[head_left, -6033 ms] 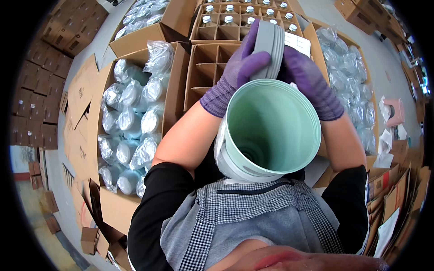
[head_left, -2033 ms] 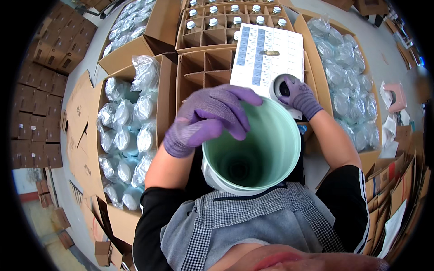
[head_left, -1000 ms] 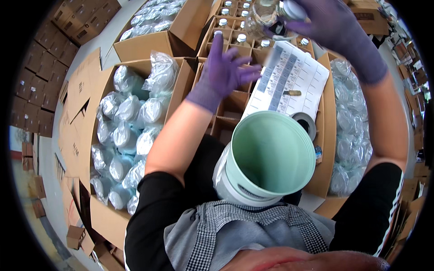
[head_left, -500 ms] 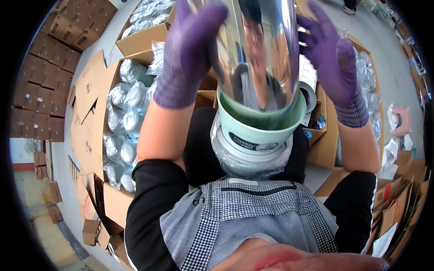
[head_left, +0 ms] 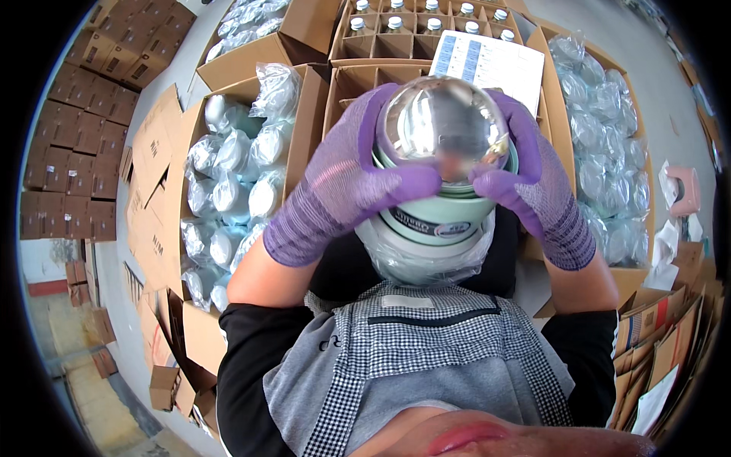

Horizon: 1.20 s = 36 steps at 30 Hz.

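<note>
A mirrored silver thermos liner [head_left: 426,114] stands in the mint-green flask casing [head_left: 442,217], its rounded end up. My left hand [head_left: 358,167], in a purple knit glove, curls round the liner's left side, thumb pressed near the casing's rim. Opposite it, my gloved right hand [head_left: 533,171] grips the other side, its thumb also at the front of the dome. The fingers behind the liner are partly hidden. Below the casing, a pale base wrapped in clear plastic [head_left: 426,263] sits between my dark-clothed legs.
An open carton [head_left: 183,251] of plastic-wrapped pale pieces stands left, another similar carton [head_left: 643,190] right. Ahead, a divided box [head_left: 419,47] holds several silver-capped bottles. A printed sheet [head_left: 495,65] lies against it. Flattened cardboard [head_left: 662,327] leans at lower right.
The liner has dropped deeper into the green casing. My hands have come down and inward and now close round it. The bottle box and printed sheet ahead have come into fuller view.
</note>
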{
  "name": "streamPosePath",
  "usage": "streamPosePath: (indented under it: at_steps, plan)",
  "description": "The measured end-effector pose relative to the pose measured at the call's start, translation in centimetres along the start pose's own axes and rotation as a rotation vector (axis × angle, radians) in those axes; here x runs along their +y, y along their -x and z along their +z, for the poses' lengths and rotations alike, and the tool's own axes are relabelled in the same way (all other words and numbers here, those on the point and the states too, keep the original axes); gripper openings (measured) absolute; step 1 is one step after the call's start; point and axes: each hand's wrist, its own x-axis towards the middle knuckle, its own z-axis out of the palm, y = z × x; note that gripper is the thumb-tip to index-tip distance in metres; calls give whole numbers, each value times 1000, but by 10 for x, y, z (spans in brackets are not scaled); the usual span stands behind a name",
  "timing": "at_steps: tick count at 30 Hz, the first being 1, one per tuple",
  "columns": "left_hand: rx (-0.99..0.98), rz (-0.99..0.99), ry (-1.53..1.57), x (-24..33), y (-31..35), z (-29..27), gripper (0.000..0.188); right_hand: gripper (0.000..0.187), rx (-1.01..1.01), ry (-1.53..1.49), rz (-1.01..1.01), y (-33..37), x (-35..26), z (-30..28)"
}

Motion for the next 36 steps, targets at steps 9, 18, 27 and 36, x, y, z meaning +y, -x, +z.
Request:
streamPosePath:
  at_steps: [9, 18, 27, 36]
  plan:
    - [-395, -93, 256, 1, -48, -34, 80, 43, 4, 673, -439, -3, -2, -18]
    - [-590, 104, -255, 14, -66, -52, 72, 24, -25, 41, -372, -12, 26, -34]
    - [-356, 227, -1139, 68, -36, -16, 45, 59, -65, 1464, 441, -82, 194, -120]
    - [-360, 7, -700, 33, -52, -53, 51, 66, 235, 1046, 340, -72, 195, -119]
